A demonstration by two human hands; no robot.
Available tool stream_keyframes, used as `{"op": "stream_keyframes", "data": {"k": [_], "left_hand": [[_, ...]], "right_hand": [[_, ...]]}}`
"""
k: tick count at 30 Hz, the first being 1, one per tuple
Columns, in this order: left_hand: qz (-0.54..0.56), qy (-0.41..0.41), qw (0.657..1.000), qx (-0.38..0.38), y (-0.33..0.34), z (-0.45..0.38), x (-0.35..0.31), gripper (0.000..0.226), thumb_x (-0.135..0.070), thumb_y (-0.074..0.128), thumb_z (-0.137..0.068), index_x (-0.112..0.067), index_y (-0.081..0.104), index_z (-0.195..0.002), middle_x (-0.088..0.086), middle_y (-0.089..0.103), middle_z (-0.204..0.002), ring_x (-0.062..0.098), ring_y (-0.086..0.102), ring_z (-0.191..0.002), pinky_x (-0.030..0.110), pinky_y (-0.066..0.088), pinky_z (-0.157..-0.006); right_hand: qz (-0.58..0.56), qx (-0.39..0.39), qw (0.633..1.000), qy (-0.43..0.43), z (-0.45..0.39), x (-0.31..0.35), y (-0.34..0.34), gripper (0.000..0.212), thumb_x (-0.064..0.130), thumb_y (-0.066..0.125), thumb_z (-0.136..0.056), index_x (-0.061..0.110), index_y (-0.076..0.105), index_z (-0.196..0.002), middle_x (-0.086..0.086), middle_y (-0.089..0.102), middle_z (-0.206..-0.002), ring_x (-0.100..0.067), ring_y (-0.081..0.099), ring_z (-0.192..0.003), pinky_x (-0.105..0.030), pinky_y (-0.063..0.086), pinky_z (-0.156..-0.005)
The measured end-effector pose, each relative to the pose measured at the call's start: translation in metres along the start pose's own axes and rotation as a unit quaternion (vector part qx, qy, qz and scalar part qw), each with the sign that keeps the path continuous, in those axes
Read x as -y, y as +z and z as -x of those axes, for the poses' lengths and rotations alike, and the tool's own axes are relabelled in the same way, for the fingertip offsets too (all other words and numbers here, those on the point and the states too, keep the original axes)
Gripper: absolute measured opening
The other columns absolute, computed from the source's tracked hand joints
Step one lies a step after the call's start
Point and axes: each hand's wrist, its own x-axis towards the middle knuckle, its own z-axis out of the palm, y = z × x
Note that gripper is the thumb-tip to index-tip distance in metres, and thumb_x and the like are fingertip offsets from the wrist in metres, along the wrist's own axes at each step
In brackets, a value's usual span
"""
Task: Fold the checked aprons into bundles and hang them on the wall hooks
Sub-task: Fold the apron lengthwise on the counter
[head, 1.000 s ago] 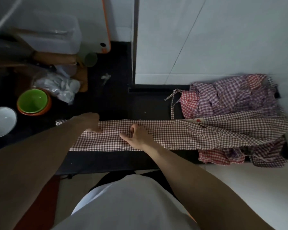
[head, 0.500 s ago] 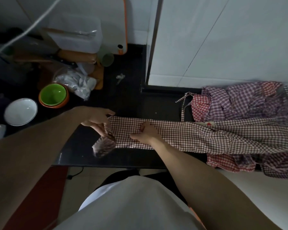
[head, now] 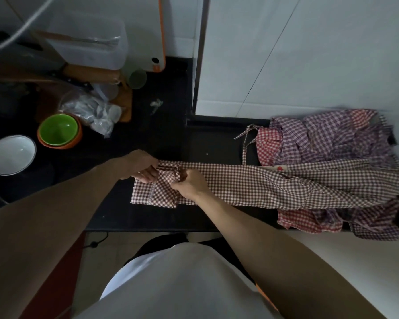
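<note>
Both hands are on the brown checked apron (head: pixel 251 185), which lies stretched in a long folded strip across the black counter (head: pixel 148 217). The left hand (head: pixel 139 165) has its fingers curled over the folded left end of the strip, pinching the cloth there. The right hand (head: pixel 189 184) sits just beside it, fist closed on a gathered bit of the same apron (thumb and knuckles bunched tight into the fabric). The two hands are close together, with a doubled-over flap of apron lying below and between them. The strip's far end runs right, over the pile of aprons (head: pixel 327 139) in red and purple checks heaped at the counter's right end. Off to the left: a green bowl (head: pixel 58 130) nested in an orange one, a white bowl (head: pixel 10 155) nearer the edge, and a crumpled plastic bag (head: pixel 95 111) behind them.
</note>
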Motion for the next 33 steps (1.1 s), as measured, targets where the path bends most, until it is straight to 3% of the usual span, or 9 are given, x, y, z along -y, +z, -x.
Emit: {"op": "stream_keyframes", "data": {"k": [2, 5, 8, 11, 15, 19, 26, 29, 33], "left_hand": [[-0.096, 0.014, 0.994, -0.049, -0.006, 0.002, 0.002, 0.054, -0.027, 0.067, -0.092, 0.002, 0.046, -0.133, 0.028, 0.066, -0.112, 0.027, 0.066, -0.078, 0.033, 0.055, -0.062], [-0.206, 0.010, 0.969, -0.133, -0.021, 0.005, 0.011, 0.090, -0.052, 0.073, -0.083, 0.002, 0.032, -0.143, 0.020, 0.058, -0.123, 0.030, 0.065, -0.097, 0.030, 0.050, -0.060], [-0.132, -0.038, 0.988, -0.076, -0.026, 0.000, 0.023, 0.067, -0.047, 0.072, -0.085, 0.003, 0.055, -0.126, 0.016, 0.067, -0.107, 0.028, 0.069, -0.090, 0.035, 0.059, -0.067], [-0.049, -0.058, 0.997, -0.017, -0.024, 0.000, 0.030, 0.048, -0.036, 0.073, -0.088, 0.001, 0.062, -0.117, 0.016, 0.072, -0.105, 0.029, 0.072, -0.093, 0.043, 0.061, -0.083], [-0.037, -0.045, 0.998, -0.007, -0.018, 0.003, 0.026, 0.032, -0.028, 0.069, -0.091, -0.003, 0.065, -0.112, 0.015, 0.072, -0.104, 0.029, 0.071, -0.094, 0.040, 0.061, -0.077], [-0.033, -0.014, 0.999, 0.019, -0.020, 0.009, 0.015, 0.022, -0.025, 0.066, -0.093, -0.008, 0.070, -0.106, 0.012, 0.074, -0.104, 0.031, 0.071, -0.097, 0.043, 0.060, -0.084], [-0.061, -0.011, 0.997, 0.035, -0.023, 0.013, 0.006, 0.020, -0.012, 0.063, -0.092, -0.006, 0.066, -0.111, 0.013, 0.075, -0.101, 0.029, 0.073, -0.092, 0.042, 0.061, -0.080], [-0.056, -0.029, 0.998, 0.008, -0.026, 0.008, 0.012, 0.022, -0.011, 0.064, -0.093, -0.004, 0.064, -0.113, 0.015, 0.074, -0.103, 0.029, 0.073, -0.092, 0.042, 0.062, -0.076], [-0.044, -0.051, 0.997, -0.026, -0.023, 0.004, 0.023, 0.020, -0.010, 0.064, -0.094, 0.001, 0.062, -0.110, 0.018, 0.072, -0.101, 0.030, 0.071, -0.091, 0.043, 0.061, -0.076]], "right_hand": [[-0.017, -0.013, 1.000, 0.010, -0.003, -0.004, 0.001, 0.044, 0.027, 0.079, -0.084, 0.005, 0.063, -0.119, -0.008, 0.069, -0.117, -0.022, 0.068, -0.101, -0.026, 0.056, -0.079], [-0.068, -0.026, 0.997, 0.018, -0.006, -0.005, 0.000, 0.036, 0.024, 0.081, -0.083, 0.007, 0.066, -0.112, -0.009, 0.072, -0.108, -0.020, 0.073, -0.086, -0.030, 0.061, -0.075], [-0.072, -0.054, 0.996, 0.015, -0.007, -0.004, 0.002, 0.030, 0.024, 0.084, -0.079, 0.013, 0.065, -0.099, -0.006, 0.072, -0.099, -0.014, 0.071, -0.074, -0.027, 0.061, -0.067], [-0.067, -0.097, 0.993, -0.018, -0.007, -0.006, 0.008, 0.029, 0.024, 0.086, -0.077, 0.015, 0.061, -0.088, -0.004, 0.069, -0.092, -0.018, 0.068, -0.081, -0.036, 0.060, -0.076], [0.039, -0.126, 0.989, -0.059, -0.004, -0.010, 0.011, 0.026, 0.028, 0.082, -0.080, 0.019, 0.057, -0.081, 0.004, 0.062, -0.082, -0.013, 0.059, -0.076, -0.027, 0.045, -0.070], [0.046, -0.116, 0.990, -0.073, 0.001, -0.010, 0.009, 0.018, 0.024, 0.078, -0.084, 0.014, 0.066, -0.093, 0.006, 0.062, -0.087, -0.008, 0.054, -0.078, -0.012, 0.032, -0.059], [0.023, -0.121, 0.987, -0.104, 0.006, -0.004, 0.014, 0.021, 0.016, 0.078, -0.080, 0.022, 0.059, -0.072, 0.010, 0.061, -0.072, -0.003, 0.058, -0.067, -0.021, 0.047, -0.063], [0.050, -0.100, 0.983, -0.148, 0.012, -0.004, 0.019, 0.018, 0.016, 0.079, -0.080, 0.020, 0.065, -0.090, 0.007, 0.065, -0.091, -0.004, 0.061, -0.079, -0.020, 0.052, -0.075], [0.102, -0.092, 0.977, -0.165, 0.013, -0.005, 0.020, 0.044, 0.023, 0.078, -0.084, 0.013, 0.062, -0.124, -0.001, 0.056, -0.124, -0.013, 0.058, -0.105, -0.026, 0.052, -0.094]]}}
